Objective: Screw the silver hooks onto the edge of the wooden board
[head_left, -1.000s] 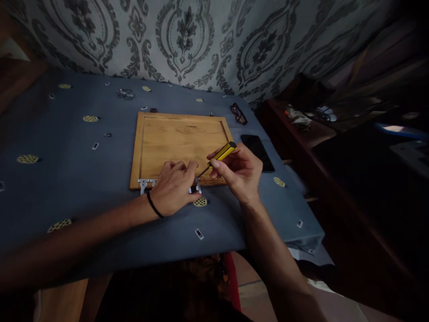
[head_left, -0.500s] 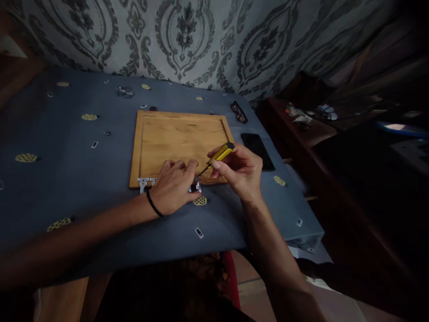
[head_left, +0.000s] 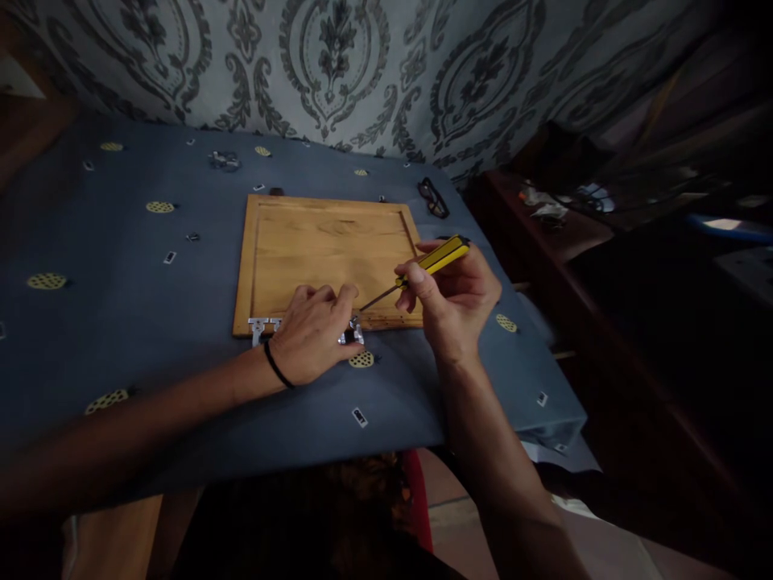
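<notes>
Metal hardware (head_left: 258, 325), part-hidden, under left hand (head_left: 311, 332)

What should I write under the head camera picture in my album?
Left hand at the near edge of a wooden panel, right hand holding a yellow-handled screwdriver.

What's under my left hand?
Your left hand covers part of the near edge of the wooden panel. Metal hardware shows on either side of it; what lies directly beneath the palm is hidden.
</notes>
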{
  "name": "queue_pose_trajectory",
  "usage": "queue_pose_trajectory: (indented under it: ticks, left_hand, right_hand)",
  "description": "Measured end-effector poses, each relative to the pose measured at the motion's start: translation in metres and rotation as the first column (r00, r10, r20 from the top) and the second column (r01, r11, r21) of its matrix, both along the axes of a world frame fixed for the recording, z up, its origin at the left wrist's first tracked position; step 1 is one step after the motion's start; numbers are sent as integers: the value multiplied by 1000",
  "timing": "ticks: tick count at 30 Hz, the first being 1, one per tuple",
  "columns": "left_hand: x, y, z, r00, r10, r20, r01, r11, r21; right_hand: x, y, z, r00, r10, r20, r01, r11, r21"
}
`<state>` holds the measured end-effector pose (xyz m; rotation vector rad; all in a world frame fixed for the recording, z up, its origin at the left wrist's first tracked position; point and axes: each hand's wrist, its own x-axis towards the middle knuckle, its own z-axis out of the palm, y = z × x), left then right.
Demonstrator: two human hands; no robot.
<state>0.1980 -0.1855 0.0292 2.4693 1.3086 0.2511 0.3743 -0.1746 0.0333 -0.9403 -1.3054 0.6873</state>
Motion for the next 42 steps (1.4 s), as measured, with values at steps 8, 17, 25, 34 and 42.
queue_pose_trajectory:
  ticks: [8,17,25,34,42]
  left_hand:
    - [1,0,0,1000,-1,-18,1,1000,-2]
    - [1,0,0,1000,-3,-13,3,1000,11]
    - [0,0,-1,1000,0,-11,0,1000,22]
    - [0,0,0,999,-3,-42,3,1000,11]
    - [1,-1,1,1000,2,-26,-2,1000,3]
  right_hand:
    - [-1,0,-4,998,54,41,-51,996,-74]
    - [0,3,-7,993,102,54,-95,989,-109]
    - [6,0,1,967,230,109,-212,965,-156]
    - [-2,-2,-1,973,232,15,-228,963,-142]
    - [0,-2,-1,995,100,10,-100,995,-9]
